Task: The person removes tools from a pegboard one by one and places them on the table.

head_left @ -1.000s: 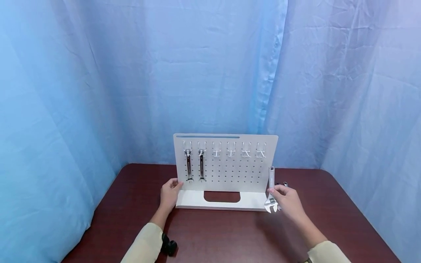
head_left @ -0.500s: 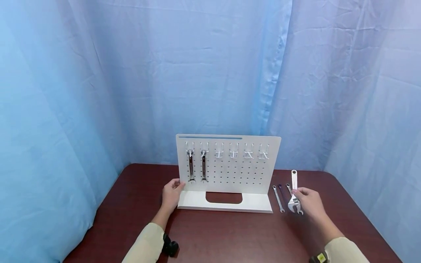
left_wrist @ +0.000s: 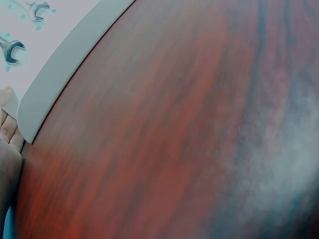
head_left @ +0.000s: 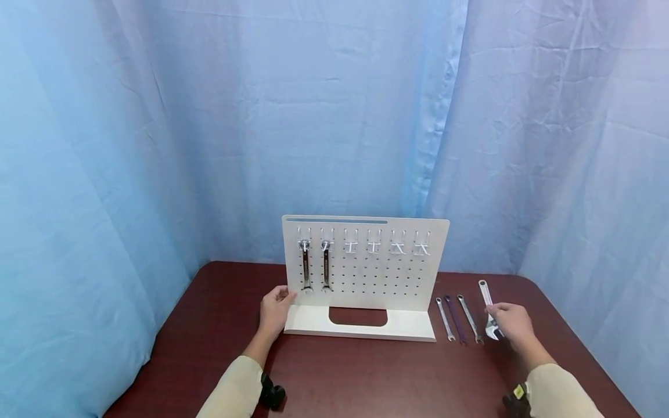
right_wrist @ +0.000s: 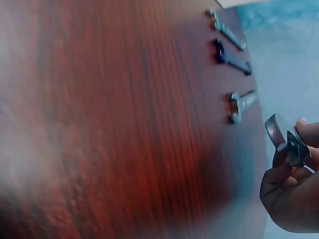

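Note:
My left hand [head_left: 274,312] grips the lower left edge of a white pegboard stand [head_left: 366,278], thumb in front. In the left wrist view that hand [left_wrist: 9,144] shows at the left edge beside the board's base [left_wrist: 65,62]. My right hand [head_left: 514,323] pinches a silver adjustable wrench [head_left: 487,295] at the right of the table, ring end away and jaws toward me. In the right wrist view the wrench's head [right_wrist: 286,139] sticks out from the curled fingers of the hand [right_wrist: 294,194]. Two wrenches [head_left: 306,267] hang from the board's left hooks.
Right of the stand lie a small silver wrench [head_left: 445,319], a purple wrench [head_left: 455,319] and another silver wrench [head_left: 470,318], side by side on the dark red table [head_left: 360,377]. Bare hooks [head_left: 373,247] line the board's upper right. Blue curtains [head_left: 313,116] surround the table.
My right hand has carried the adjustable wrench right and down, from the board's right edge past the three lying wrenches. My left hand keeps its hold on the board.

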{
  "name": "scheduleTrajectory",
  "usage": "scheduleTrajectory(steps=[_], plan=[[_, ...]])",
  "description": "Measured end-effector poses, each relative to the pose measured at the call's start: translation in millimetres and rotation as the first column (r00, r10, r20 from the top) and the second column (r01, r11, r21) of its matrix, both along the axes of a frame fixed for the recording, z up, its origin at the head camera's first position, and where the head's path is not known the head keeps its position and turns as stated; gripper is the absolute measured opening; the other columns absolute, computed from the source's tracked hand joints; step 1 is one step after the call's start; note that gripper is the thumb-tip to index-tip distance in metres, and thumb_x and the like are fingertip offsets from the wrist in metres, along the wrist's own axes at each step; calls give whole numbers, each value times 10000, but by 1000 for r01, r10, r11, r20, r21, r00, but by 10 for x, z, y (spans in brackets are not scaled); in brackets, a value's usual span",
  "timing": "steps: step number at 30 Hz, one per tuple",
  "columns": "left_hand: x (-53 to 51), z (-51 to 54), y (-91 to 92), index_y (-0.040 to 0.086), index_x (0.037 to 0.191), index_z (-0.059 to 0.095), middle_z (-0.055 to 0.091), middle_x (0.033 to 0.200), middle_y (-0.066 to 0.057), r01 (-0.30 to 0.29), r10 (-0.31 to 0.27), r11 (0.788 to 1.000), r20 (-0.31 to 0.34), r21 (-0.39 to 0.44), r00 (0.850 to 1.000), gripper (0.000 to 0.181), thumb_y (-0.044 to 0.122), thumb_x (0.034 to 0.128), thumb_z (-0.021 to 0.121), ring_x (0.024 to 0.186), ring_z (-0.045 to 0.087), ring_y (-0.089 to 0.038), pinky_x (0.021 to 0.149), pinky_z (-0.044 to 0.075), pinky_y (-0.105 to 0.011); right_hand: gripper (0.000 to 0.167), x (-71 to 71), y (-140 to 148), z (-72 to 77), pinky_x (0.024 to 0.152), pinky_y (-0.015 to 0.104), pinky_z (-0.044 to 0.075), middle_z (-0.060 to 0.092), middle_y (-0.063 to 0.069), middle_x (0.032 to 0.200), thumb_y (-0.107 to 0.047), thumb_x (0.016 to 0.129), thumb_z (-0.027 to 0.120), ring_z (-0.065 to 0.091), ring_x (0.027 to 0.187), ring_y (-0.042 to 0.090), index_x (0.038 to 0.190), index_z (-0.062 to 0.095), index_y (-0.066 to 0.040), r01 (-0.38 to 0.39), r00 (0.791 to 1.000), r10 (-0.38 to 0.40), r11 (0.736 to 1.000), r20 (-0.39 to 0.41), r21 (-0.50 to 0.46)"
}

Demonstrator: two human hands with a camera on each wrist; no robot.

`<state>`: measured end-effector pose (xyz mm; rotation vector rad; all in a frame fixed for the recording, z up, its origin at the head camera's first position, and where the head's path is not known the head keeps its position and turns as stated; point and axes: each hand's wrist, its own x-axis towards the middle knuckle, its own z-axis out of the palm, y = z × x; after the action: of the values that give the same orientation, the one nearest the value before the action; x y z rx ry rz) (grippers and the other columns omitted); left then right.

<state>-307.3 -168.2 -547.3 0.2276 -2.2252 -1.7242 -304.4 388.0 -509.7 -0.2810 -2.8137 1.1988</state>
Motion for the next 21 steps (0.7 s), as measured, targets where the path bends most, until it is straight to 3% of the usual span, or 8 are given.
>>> scheduleTrajectory(steps=[4, 10, 16, 21], plan=[[1, -7, -4, 59, 1124, 715, 698, 1058, -93, -3, 3, 1000, 2, -1, 1000, 212, 203, 967, 710, 1042, 650, -245, 854, 543, -393, 440, -12, 59, -15, 696, 439, 480, 620, 314, 1074, -245, 1046, 509, 564, 932, 375, 1136, 647, 163, -4, 1000, 3, 999, 27, 36], [7, -30, 5, 42, 1115, 715, 700, 1046, -100, 0, 0, 1000, -13, -2, 1000, 217, 200, 967, 711, 1014, 652, -241, 825, 546, -368, 366, -1, 91, -66, 576, 359, 419, 640, 148, 838, -197, 1016, 552, 542, 731, 264, 1026, 693, 140, -2, 1000, -1, 994, 28, 108], [6, -21, 0, 55, 1112, 716, 702, 1048, -98, -3, 2, 1000, -15, -7, 1000, 206, 199, 965, 713, 1022, 652, -241, 837, 547, -385, 324, 2, 52, -88, 541, 359, 388, 566, 55, 639, -205, 997, 577, 510, 608, 237, 820, 714, 29, 26, 999, -30, 986, 19, 162], [13, -10, -3, 52, 1123, 714, 698, 1065, -107, 0, 0, 1000, -6, -6, 1000, 212, 196, 967, 709, 1045, 651, -256, 863, 546, -413, 377, 28, 0, -88, 478, 357, 383, 531, 36, 570, -245, 982, 533, 507, 544, 238, 652, 593, -76, 60, 997, -71, 973, 43, 224]])
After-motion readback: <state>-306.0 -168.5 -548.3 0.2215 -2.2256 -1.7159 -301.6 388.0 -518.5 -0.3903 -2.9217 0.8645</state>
